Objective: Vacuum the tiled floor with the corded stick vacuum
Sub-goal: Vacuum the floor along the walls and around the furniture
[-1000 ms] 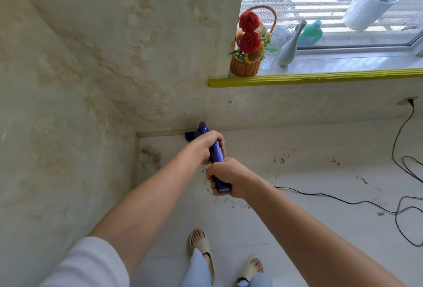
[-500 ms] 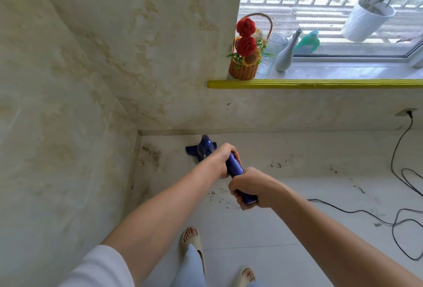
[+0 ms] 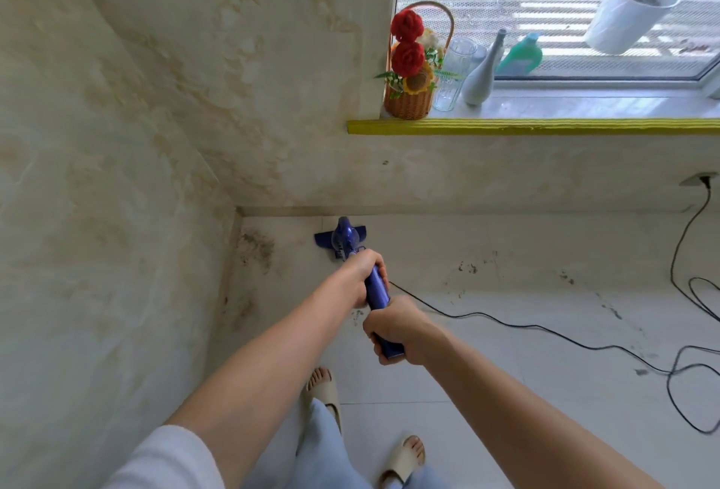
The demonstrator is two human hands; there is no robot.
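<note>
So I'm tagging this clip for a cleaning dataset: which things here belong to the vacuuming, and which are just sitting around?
Job:
blue stick vacuum
left hand and right hand, both gripping its handle
power cord
wall socket
dirt specks on the tiled floor

Lying about, on the windowsill:
flower basket
clear glass
white bottle
green bottle
potted plant

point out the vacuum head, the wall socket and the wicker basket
vacuum head (image 3: 323, 238), head view, left wing of the blue floor nozzle
wall socket (image 3: 697, 179), head view, plate with the plug in it
wicker basket (image 3: 409, 102), head view, woven body
</note>
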